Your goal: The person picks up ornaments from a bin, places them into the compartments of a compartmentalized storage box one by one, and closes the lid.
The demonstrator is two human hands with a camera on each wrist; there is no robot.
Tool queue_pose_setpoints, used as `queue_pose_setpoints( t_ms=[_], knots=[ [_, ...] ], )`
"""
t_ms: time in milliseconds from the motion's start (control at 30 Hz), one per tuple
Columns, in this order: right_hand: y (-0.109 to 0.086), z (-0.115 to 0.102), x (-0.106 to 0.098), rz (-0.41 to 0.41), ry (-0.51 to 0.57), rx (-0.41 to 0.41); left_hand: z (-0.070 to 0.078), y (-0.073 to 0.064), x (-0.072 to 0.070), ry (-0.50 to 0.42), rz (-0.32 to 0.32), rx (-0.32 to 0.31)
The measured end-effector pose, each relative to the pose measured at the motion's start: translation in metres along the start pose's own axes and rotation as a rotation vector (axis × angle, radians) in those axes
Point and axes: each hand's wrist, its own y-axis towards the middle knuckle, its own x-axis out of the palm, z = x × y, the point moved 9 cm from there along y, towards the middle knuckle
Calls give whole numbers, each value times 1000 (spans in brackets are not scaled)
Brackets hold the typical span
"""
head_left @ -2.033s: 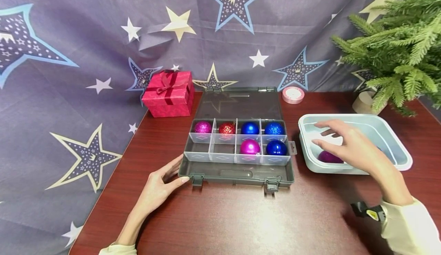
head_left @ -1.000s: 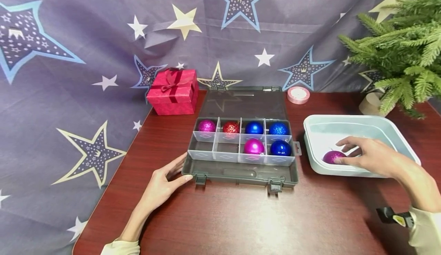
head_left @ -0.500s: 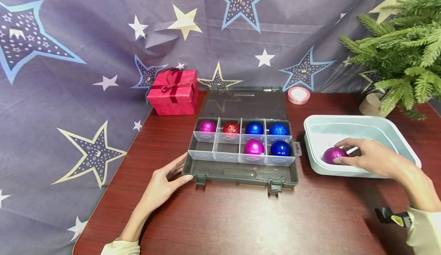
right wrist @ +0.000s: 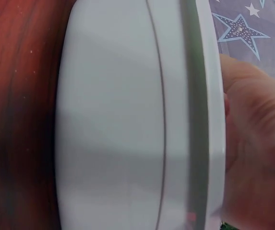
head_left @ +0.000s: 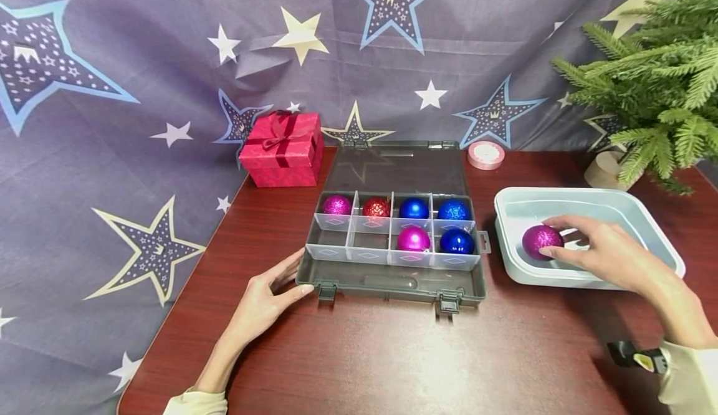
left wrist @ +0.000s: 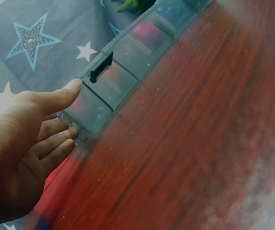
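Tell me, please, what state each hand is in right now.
Left hand: open, touching the front left corner of the grey case.
Right hand: holding the purple glitter ball in a pinch.

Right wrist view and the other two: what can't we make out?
- Right wrist view: how the right hand grips the purple glitter ball, hidden by the tray's wall.
- Left wrist view: detail of the balls, blurred through the tinted case.
- Head view: tray floor behind the right hand; tree, cut off at right.
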Motion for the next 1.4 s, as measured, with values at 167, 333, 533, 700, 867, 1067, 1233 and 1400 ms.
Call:
queue_pose_setpoints(
  t_ms=[167, 333, 533, 700, 867, 1067, 1233, 1400],
  knots=[
    [0, -5, -5, 63, -3, -20, -1, 0, 0, 1, -1, -8],
    [2, -10, -9, 108, 3, -38, -1, 0, 0, 5, -1, -14],
    [2, -17, -13, 152, -17, -46, -1, 0, -1, 13, 0, -20],
    [3, -22, -14, 176, -16, -46, -1, 0, -1, 10, 0, -18],
    [4, -28, -16, 196, -16, -49, -2, 0, -1, 8, -1, -16],
    [6, -33, -18, 218, -7, -67, -1, 0, -1, 11, -1, -21],
    [8, -37, -19, 221, -5, -59, -1, 0, -1, 12, -1, -19],
    [10, -40, -21, 232, 1, -51, -1, 0, -1, 4, -2, -16]
  ],
)
